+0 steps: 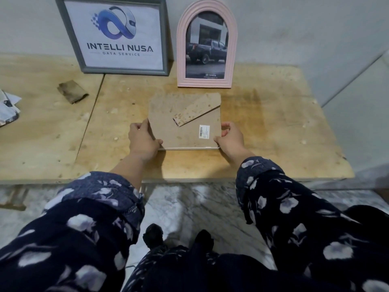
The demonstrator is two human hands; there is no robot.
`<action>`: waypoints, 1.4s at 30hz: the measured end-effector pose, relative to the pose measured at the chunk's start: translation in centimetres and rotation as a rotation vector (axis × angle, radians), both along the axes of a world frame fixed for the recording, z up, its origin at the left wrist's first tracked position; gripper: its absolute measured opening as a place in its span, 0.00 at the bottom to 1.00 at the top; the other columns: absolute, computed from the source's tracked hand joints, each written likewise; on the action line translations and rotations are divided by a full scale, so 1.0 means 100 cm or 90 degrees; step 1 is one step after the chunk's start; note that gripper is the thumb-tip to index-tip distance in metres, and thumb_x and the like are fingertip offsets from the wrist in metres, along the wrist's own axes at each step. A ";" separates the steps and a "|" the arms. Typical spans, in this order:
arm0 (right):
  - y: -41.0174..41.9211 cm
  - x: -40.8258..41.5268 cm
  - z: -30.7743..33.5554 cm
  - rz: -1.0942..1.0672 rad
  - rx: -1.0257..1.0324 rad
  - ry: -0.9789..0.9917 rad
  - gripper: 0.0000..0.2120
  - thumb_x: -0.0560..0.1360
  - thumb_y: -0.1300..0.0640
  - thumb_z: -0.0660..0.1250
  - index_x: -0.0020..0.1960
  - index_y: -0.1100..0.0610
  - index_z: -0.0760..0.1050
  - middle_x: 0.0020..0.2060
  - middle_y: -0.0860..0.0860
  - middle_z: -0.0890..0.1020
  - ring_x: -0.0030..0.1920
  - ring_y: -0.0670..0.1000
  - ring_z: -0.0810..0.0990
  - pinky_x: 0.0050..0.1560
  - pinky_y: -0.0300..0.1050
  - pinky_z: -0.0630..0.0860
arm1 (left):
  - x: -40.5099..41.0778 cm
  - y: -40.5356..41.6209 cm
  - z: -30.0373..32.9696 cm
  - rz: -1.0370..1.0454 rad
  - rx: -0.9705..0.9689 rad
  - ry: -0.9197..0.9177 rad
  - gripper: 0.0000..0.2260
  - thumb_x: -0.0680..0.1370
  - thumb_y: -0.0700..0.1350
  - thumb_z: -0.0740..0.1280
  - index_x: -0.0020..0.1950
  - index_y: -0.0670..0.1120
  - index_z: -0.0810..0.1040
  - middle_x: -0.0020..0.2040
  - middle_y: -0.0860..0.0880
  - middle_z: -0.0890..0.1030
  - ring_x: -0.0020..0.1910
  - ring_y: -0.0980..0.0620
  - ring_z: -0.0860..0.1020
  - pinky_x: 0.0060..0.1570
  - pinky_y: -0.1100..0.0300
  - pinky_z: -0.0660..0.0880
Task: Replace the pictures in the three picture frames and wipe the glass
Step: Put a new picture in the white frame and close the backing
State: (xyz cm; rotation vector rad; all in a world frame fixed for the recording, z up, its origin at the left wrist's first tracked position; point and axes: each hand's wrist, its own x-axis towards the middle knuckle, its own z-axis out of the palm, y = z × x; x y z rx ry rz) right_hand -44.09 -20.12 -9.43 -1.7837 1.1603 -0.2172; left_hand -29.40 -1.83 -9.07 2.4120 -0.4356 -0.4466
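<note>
Brown cardboard-backed white picture frame (185,121) lies face down in the middle of the worn plywood table (273,131), with the left hand (143,140) and right hand (229,138) each gripping a near corner. Behind it, a grey rectangular logo frame (117,36) and a pink arched truck-photo frame (207,45) lean on the wall, and a folded brown cloth (72,91) sits off left.

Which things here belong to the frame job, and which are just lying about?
Job:
- face-down frame, gripped by left hand and right hand
- grey frame
- pink arched frame
- brown cloth
- loose papers, possibly the pictures

Lying about:
- nothing clearly; only the plywood table
</note>
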 end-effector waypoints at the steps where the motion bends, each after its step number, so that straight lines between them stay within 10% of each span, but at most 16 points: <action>1: 0.000 0.000 -0.001 0.010 -0.010 0.012 0.22 0.74 0.65 0.68 0.66 0.56 0.68 0.51 0.52 0.78 0.53 0.52 0.80 0.51 0.44 0.77 | 0.000 0.000 0.000 -0.003 0.009 0.000 0.31 0.74 0.41 0.73 0.74 0.45 0.65 0.66 0.42 0.64 0.67 0.43 0.65 0.66 0.51 0.65; 11: -0.002 0.001 -0.002 0.156 -0.089 0.143 0.28 0.77 0.59 0.66 0.75 0.58 0.62 0.72 0.54 0.66 0.69 0.54 0.70 0.69 0.46 0.67 | 0.005 0.000 0.003 -0.048 0.121 0.040 0.24 0.76 0.42 0.69 0.71 0.43 0.67 0.68 0.42 0.58 0.65 0.38 0.63 0.68 0.51 0.62; 19: -0.005 -0.001 0.006 0.275 -0.070 0.234 0.35 0.77 0.57 0.66 0.78 0.54 0.51 0.67 0.54 0.69 0.63 0.54 0.72 0.60 0.41 0.69 | 0.008 -0.001 0.015 -0.079 0.158 0.070 0.32 0.72 0.48 0.73 0.72 0.46 0.62 0.67 0.40 0.62 0.67 0.36 0.64 0.67 0.45 0.66; 24: -0.006 0.002 0.007 0.372 -0.127 0.391 0.33 0.80 0.49 0.58 0.78 0.47 0.43 0.76 0.57 0.57 0.73 0.60 0.61 0.71 0.56 0.63 | 0.005 -0.006 0.020 -0.140 0.234 0.021 0.33 0.72 0.60 0.71 0.72 0.51 0.62 0.67 0.40 0.61 0.67 0.37 0.62 0.64 0.45 0.66; 33: -0.011 0.018 0.030 0.380 -0.407 0.410 0.20 0.74 0.49 0.68 0.63 0.54 0.75 0.58 0.52 0.74 0.60 0.54 0.72 0.60 0.50 0.70 | 0.017 -0.027 0.032 -0.241 0.418 -0.071 0.41 0.67 0.65 0.72 0.72 0.46 0.62 0.69 0.44 0.58 0.69 0.42 0.59 0.62 0.44 0.68; 42: -0.027 0.042 0.027 0.439 -0.260 0.405 0.48 0.68 0.58 0.75 0.78 0.51 0.49 0.77 0.49 0.56 0.78 0.57 0.46 0.72 0.65 0.36 | 0.045 -0.047 0.035 -0.425 0.499 -0.129 0.48 0.61 0.69 0.73 0.73 0.51 0.57 0.72 0.48 0.63 0.69 0.44 0.63 0.59 0.48 0.70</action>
